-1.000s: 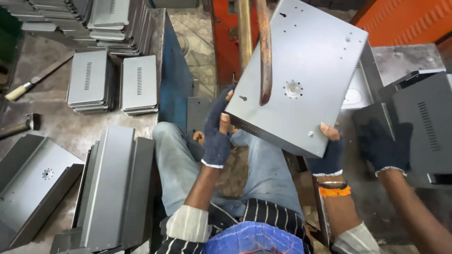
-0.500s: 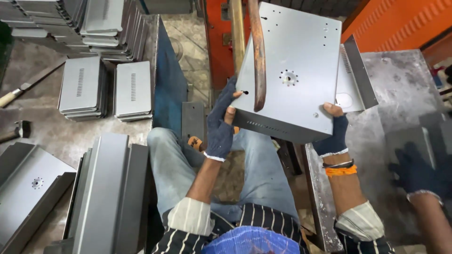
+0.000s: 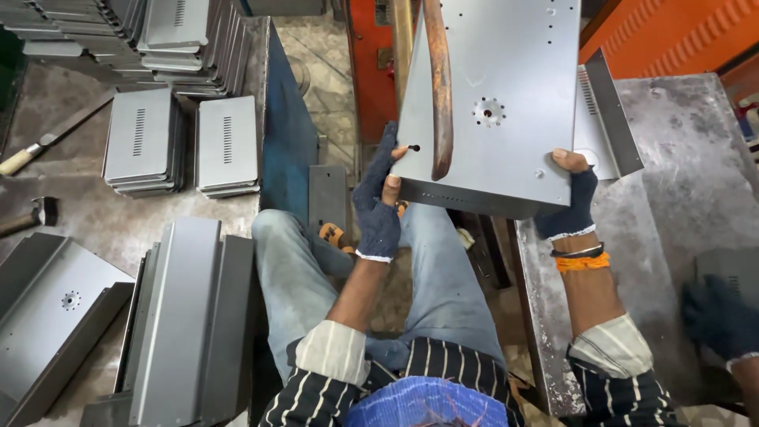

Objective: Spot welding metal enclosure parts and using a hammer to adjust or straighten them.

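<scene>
Positioning a sheet-metal panel (image 3: 498,103) under the copper electrode arm (image 3: 439,87).
I am gripping its near corners, left hand (image 3: 378,207) and right hand (image 3: 571,204) fingers closed; holding level matters.

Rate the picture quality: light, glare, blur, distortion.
Head view: even, soft light with no hard shadows; faint sheen on the metal panel, no blown glare; left hand and right hand are sharp; a co-worker's gloved hand at the right edge is blurred; wide-angle lens bends the edges.
</scene>
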